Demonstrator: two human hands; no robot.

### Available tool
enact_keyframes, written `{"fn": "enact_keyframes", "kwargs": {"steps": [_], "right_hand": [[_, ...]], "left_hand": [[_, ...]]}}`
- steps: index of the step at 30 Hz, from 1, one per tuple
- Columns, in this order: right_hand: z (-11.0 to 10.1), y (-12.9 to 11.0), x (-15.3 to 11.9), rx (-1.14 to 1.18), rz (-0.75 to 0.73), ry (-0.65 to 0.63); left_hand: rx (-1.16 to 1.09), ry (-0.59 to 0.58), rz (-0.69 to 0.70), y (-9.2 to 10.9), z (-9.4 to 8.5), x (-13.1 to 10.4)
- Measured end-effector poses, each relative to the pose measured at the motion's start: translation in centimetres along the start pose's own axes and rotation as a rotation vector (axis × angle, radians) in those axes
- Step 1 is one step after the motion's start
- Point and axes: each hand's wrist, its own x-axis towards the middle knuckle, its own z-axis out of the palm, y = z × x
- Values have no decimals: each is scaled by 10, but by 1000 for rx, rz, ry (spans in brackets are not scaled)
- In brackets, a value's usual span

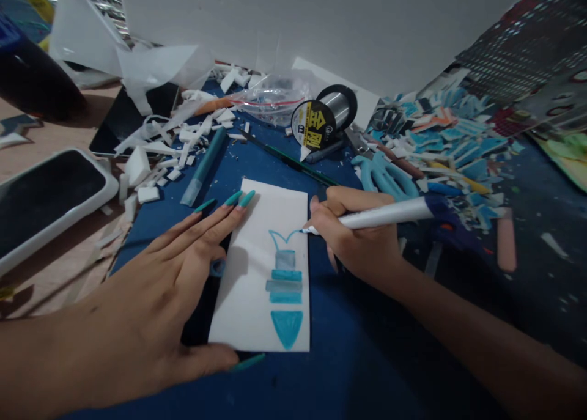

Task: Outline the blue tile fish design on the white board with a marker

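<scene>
A white rectangular board point(247, 285) lies on the blue work surface point(330, 359). Blue shapes are drawn along its right side: a filled downward triangle, stacked bars, a pale square and, above them, a curved outline. My right hand point(362, 236) grips a white marker point(389, 213) whose tip touches the board's right part, at the end of the outline. My left hand point(183, 285) lies spread along the board's left edge, fingertips with long teal nails on its upper left and the thumb near the bottom edge. Nothing is held in it.
Behind the board are a thin dark tool point(293, 162), a wire spool point(321, 117) and light-blue-handled scissors point(385, 175). A teal stick point(206, 163) lies by white scraps point(183, 142). Coloured offcuts point(458, 132) pile up right; a white-framed device point(50, 194) is left.
</scene>
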Motion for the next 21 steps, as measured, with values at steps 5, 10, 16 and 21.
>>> {"fn": "enact_keyframes", "kwargs": {"steps": [5,10,16,21], "right_hand": [[0,1,2,-19,-77,-19],[0,2,3,-81,-181,-57],[-3,1,3,-31,-225,-166],[-4,-1,5,34,-259,-220]], "left_hand": [[-2,-3,-13,0,2,-2],[-12,-5,-2,-1,4,-3],[-8,-13,1,-2,3,-2],[39,-16,11,0,-1,2]]}}
